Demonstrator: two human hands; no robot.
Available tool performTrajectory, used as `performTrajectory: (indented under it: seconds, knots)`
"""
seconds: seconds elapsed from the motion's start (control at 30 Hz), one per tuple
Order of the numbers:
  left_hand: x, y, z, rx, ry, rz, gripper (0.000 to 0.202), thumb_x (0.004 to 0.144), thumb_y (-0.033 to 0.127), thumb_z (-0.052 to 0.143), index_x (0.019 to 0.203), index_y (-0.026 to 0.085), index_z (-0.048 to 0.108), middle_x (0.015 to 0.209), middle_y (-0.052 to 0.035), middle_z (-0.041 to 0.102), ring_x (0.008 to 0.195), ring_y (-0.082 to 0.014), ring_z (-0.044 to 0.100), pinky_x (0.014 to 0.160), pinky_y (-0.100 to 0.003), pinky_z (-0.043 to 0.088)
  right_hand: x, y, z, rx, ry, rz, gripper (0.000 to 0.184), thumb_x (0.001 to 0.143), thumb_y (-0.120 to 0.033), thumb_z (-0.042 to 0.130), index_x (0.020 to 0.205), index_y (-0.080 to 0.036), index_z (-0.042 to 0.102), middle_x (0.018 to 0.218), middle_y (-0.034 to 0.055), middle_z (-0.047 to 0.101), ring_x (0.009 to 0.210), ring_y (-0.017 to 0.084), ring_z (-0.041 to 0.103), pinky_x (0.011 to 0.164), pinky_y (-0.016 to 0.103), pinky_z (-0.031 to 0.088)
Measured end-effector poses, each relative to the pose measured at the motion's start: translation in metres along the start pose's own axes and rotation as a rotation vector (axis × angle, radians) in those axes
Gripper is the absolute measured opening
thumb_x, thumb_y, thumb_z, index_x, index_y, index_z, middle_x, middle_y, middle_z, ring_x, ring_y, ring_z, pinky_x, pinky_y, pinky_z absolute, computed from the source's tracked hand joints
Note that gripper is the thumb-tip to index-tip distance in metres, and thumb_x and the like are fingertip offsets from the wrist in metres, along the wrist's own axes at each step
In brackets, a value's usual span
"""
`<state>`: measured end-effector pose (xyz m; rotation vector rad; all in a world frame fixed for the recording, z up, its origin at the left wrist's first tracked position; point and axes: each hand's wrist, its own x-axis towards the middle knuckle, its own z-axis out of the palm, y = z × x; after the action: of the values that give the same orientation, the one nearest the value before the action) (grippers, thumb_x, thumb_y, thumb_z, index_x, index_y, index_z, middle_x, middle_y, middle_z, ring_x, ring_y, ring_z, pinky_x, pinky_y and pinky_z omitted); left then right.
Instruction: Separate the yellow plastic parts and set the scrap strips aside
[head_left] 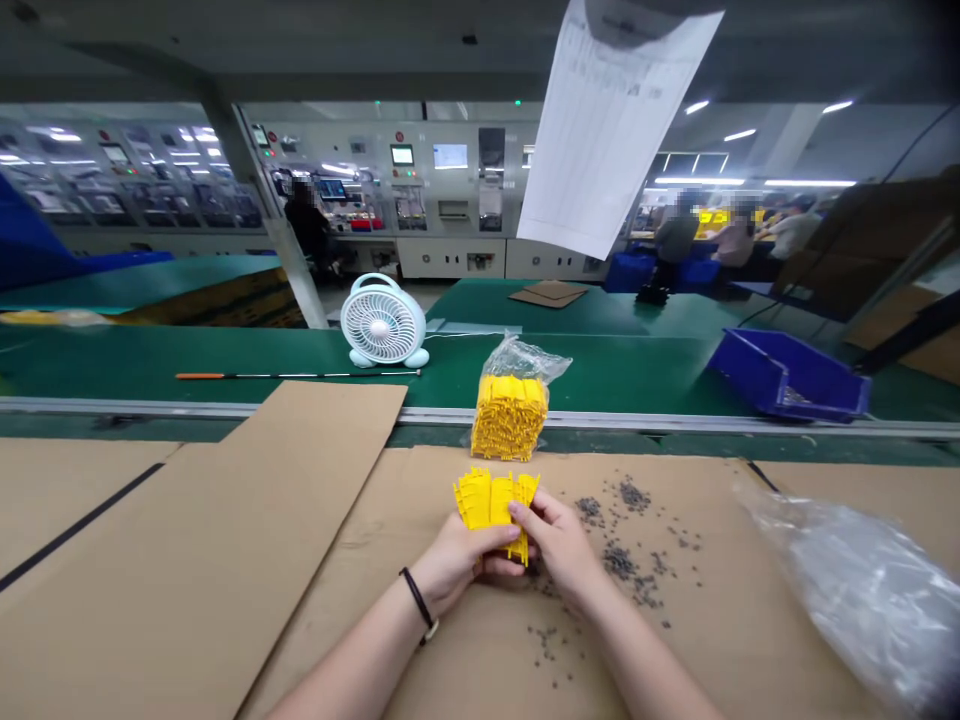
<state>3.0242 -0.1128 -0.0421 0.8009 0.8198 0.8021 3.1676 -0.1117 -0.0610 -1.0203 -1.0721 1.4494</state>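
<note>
Left hand [454,560] and right hand [559,540] are both nearly closed, pinching a bundle of flat yellow comb-toothed plastic strips [491,505] from either side, a grip that keeps the strips stacked. A clear plastic bag of matching yellow strips [511,410] lies at 12 o'clock on a brown corrugated cardboard sheet [465,660]; small dark-grey pellets [619,560] scatter at 3 o'clock.

view: head-worn camera | faces: forward and down | near: left hand [450,565] and right hand [559,545] close, low centre | far: green conveyor bench [600,370], then control panels [401,190] across the hall
</note>
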Motion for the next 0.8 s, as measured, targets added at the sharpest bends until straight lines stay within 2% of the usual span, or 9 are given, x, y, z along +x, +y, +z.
performTrajectory:
  seconds: [0.1,0.23,0.3,0.37,0.43,0.53,0.6,0.7,0.8]
  knots:
    - [-0.001,0.0,0.001,-0.078,0.043,-0.005,0.031,0.072,0.017,0.072,0.101,0.011,0.064,0.098,-0.0104,0.068,0.079,-0.0176,0.066,0.063,-0.024,0.058,-0.003,-0.002,0.001,0.041,0.023,0.001,0.036,0.073,-0.047,0.067,0.088,-0.014,0.064,0.078,0.0026,0.063,0.059,0.011,0.051,0.047,0.02,0.038]
    - [0.0,-0.001,-0.002,-0.165,0.014,-0.071,0.035,0.07,0.018,0.074,0.103,0.013,0.065,0.1,-0.0098,0.068,0.079,-0.0167,0.066,0.066,-0.024,0.057,-0.011,-0.011,0.006,0.071,0.038,-0.03,0.031,0.076,-0.044,0.066,0.088,-0.015,0.063,0.077,0.002,0.065,0.06,0.011,0.053,0.052,0.021,0.042]
    - [0.0,-0.003,-0.002,-0.163,0.011,-0.069,0.039,0.066,0.017,0.077,0.103,0.015,0.064,0.104,-0.0091,0.067,0.081,-0.0169,0.066,0.067,-0.025,0.057,-0.015,-0.015,0.009,0.118,0.0,-0.056,0.029,0.081,-0.043,0.061,0.094,-0.017,0.062,0.089,0.0036,0.066,0.075,0.014,0.059,0.067,0.025,0.048]
    - [0.0,-0.005,0.0,-0.102,0.025,-0.044,0.041,0.065,0.018,0.079,0.103,0.016,0.064,0.106,-0.0088,0.067,0.081,-0.0176,0.066,0.069,-0.028,0.057,-0.018,-0.017,0.011,0.145,-0.049,-0.059,0.03,0.085,-0.043,0.057,0.103,-0.019,0.059,0.102,0.0051,0.065,0.09,0.018,0.06,0.084,0.032,0.048]
    - [0.0,-0.005,0.002,0.012,0.044,0.027,0.04,0.066,0.021,0.078,0.102,0.015,0.065,0.104,-0.0091,0.068,0.085,-0.019,0.065,0.075,-0.03,0.055,-0.02,-0.016,0.011,0.107,-0.06,-0.049,0.036,0.083,-0.041,0.059,0.113,-0.021,0.054,0.11,0.0061,0.063,0.098,0.02,0.059,0.091,0.036,0.046]
    - [0.002,-0.005,0.004,0.182,0.099,0.185,0.038,0.066,0.023,0.078,0.101,0.015,0.065,0.103,-0.0086,0.068,0.093,-0.0199,0.064,0.084,-0.029,0.051,-0.02,-0.01,0.01,-0.044,-0.029,-0.089,0.043,0.078,-0.034,0.067,0.116,-0.022,0.053,0.115,0.0073,0.06,0.104,0.022,0.058,0.094,0.038,0.044]
    - [0.003,-0.004,0.005,0.235,0.139,0.247,0.04,0.063,0.021,0.08,0.099,0.015,0.065,0.102,-0.0072,0.068,0.095,-0.0195,0.063,0.086,-0.027,0.05,-0.02,-0.007,0.01,-0.115,-0.014,-0.147,0.037,0.078,-0.031,0.066,0.112,-0.021,0.055,0.115,0.0074,0.059,0.106,0.023,0.057,0.094,0.037,0.044]
    - [0.003,-0.002,0.006,0.236,0.131,0.221,0.041,0.059,0.02,0.082,0.096,0.015,0.063,0.094,-0.0059,0.069,0.088,-0.0185,0.064,0.08,-0.027,0.052,-0.019,-0.004,0.013,-0.061,-0.015,-0.139,0.029,0.081,-0.034,0.062,0.107,-0.02,0.057,0.107,0.0072,0.062,0.101,0.022,0.06,0.089,0.036,0.048]
    - [0.001,0.0,0.009,0.134,0.093,0.088,0.044,0.061,0.023,0.081,0.098,0.015,0.059,0.091,-0.0051,0.069,0.074,-0.0165,0.065,0.066,-0.027,0.055,-0.015,-0.004,0.014,0.111,0.021,-0.062,0.029,0.08,-0.038,0.063,0.101,-0.018,0.058,0.097,0.0065,0.066,0.091,0.021,0.063,0.082,0.034,0.051]
